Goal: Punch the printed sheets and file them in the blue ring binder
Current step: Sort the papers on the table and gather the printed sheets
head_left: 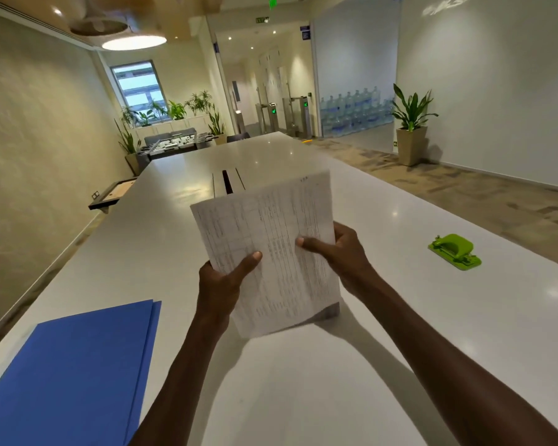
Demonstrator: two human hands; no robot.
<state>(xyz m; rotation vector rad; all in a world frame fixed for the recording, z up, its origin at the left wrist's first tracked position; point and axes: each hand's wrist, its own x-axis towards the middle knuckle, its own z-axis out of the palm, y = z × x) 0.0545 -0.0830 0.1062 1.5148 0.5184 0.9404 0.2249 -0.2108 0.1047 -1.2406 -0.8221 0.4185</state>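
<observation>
Holding: printed sheets [271, 249], a small stack gripped upright in both hands above the middle of the white table [400, 333], printed side toward the camera; the lower edge looks close to the tabletop, though contact cannot be told.
Left hand: left hand [221, 284] grips the stack's lower left edge, thumb laid across the front of the paper, the other fingers curled behind and hidden.
Right hand: right hand [345, 249] grips the right edge, thumb pressed on the front, fingers wrapped behind the sheets.
Sheets' state: no punched holes show along any visible edge; the print is blurred, so small holes could be missed.
Punch: green hole punch [454, 251] sits on the table to the right, well apart from the sheets, with no paper in it.
Binder: blue ring binder [68, 378] lies flat and closed at the near left of the table, apart from both hands.
Done so far: by my reading, only gathering the sheets in hand, perhaps squaring them.
Left to do: carrying the stack to the punch, punching it, opening the binder, threading the sheets on the rings and closing it, so nearly the whole task remains.
Surroundings: a dark cable slot [227, 181] lies in the table just beyond the sheets; a potted plant [411, 123] stands by the far right wall.
</observation>
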